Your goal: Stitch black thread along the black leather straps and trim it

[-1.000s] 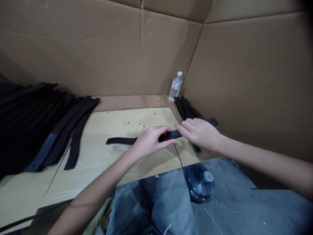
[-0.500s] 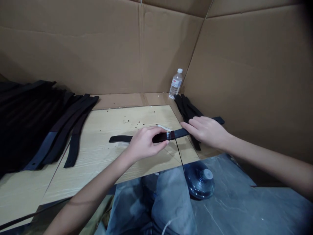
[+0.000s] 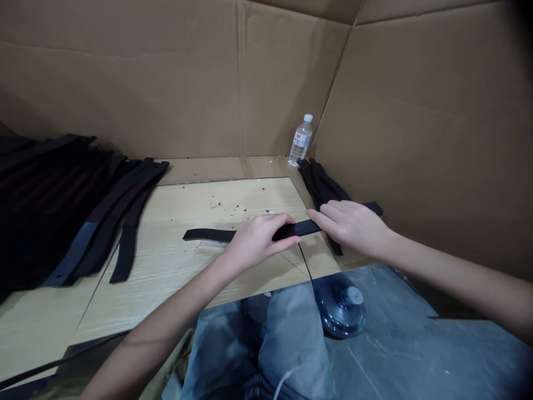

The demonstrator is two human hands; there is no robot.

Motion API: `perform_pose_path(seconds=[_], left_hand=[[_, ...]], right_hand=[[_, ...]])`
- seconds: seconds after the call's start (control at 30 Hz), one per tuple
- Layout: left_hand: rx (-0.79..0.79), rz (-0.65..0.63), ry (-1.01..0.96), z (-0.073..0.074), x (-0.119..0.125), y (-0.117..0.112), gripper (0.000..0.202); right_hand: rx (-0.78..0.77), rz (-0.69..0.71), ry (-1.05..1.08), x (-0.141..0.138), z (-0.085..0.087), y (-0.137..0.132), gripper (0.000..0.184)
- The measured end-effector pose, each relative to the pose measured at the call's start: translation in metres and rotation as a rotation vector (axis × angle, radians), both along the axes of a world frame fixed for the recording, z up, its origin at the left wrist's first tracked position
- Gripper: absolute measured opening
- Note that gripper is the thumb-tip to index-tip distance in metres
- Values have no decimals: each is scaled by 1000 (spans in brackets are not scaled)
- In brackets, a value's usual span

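A long, slightly curved black strip (image 3: 209,235) is held level above the board by both hands. My left hand (image 3: 259,238) is closed around its middle, thumb below and fingers above. My right hand (image 3: 348,223) grips it nearer the right end, which sticks out past the knuckles. From the strip between the hands, a thin black cord (image 3: 305,261) runs down toward the knees. My left fingers hide the spot where it meets the strip. Just behind that hand, a small white piece (image 3: 271,212) shows on the board, mostly covered.
Many similar black strips (image 3: 125,250) are heaped at the left, and several more (image 3: 316,180) lie by the right cardboard wall (image 3: 437,139). A water bottle (image 3: 300,141) stands in the back corner. Dark crumbs dot the pale board (image 3: 175,278). A large blue jug (image 3: 339,311) is below the board's edge.
My left hand has slid right along the strip, covering the light band and wrapped cord that showed before. The right hand keeps its grip in nearly the same place.
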State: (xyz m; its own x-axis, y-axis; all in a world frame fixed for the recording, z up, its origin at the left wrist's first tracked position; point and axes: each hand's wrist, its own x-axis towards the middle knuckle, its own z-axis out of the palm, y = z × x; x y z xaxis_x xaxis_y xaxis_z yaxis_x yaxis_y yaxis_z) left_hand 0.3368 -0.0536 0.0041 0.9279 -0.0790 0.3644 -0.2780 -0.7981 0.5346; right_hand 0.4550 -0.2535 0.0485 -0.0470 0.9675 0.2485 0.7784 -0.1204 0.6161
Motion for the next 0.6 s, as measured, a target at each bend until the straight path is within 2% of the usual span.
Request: perform_pose_path(seconds=[0.4, 0.6], left_hand=[[43, -11, 4, -11, -12, 12, 40], [39, 16, 48, -7, -11, 11, 41]], right_hand=[[-30, 14, 30, -1, -6, -1, 21], [-31, 1, 78, 4, -10, 3, 23]])
